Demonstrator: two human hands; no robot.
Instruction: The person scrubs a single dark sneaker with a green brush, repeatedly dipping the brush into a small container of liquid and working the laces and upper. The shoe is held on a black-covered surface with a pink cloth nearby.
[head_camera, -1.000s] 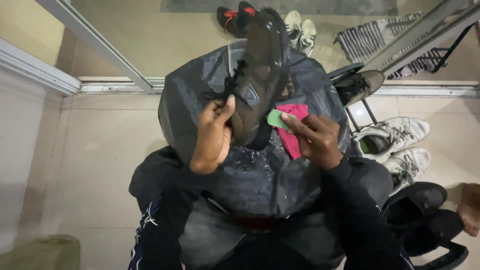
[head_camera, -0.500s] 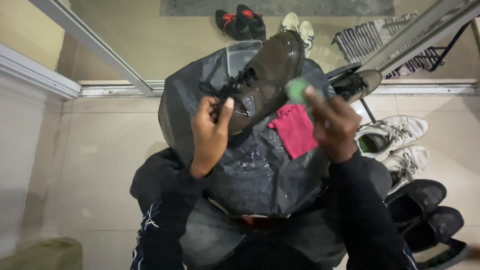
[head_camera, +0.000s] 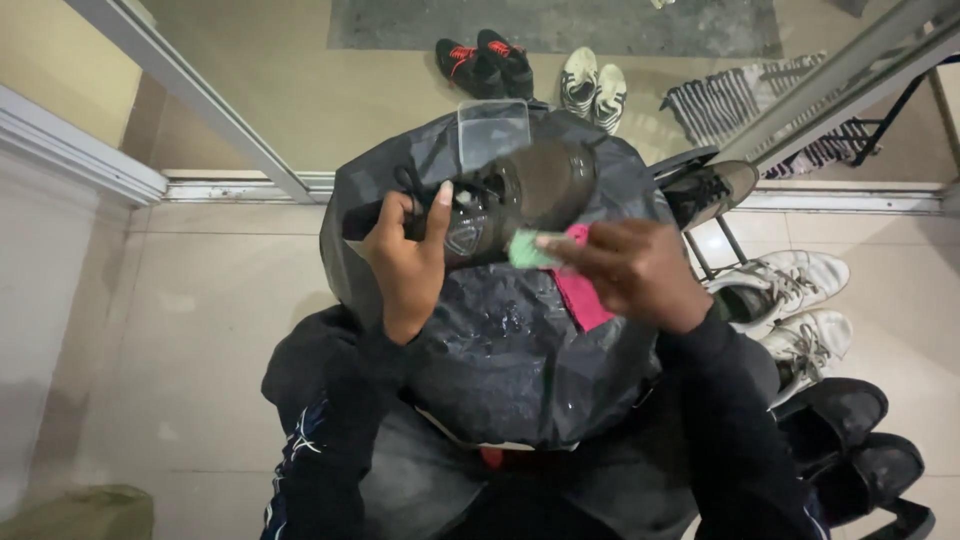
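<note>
Tiled floor, glass door behind, wet glossy black plastic sheet (head_camera: 510, 350) over lap. Left hand (head_camera: 405, 262) clamps dark brown lace-up shoe (head_camera: 520, 195) at the heel end, thumb up by laces; long axis roughly level, toe right. Right hand (head_camera: 625, 270) fingertips pinch small green sponge (head_camera: 524, 249), touching shoe's lower side. Pink cloth (head_camera: 583, 295) under right hand.
</note>
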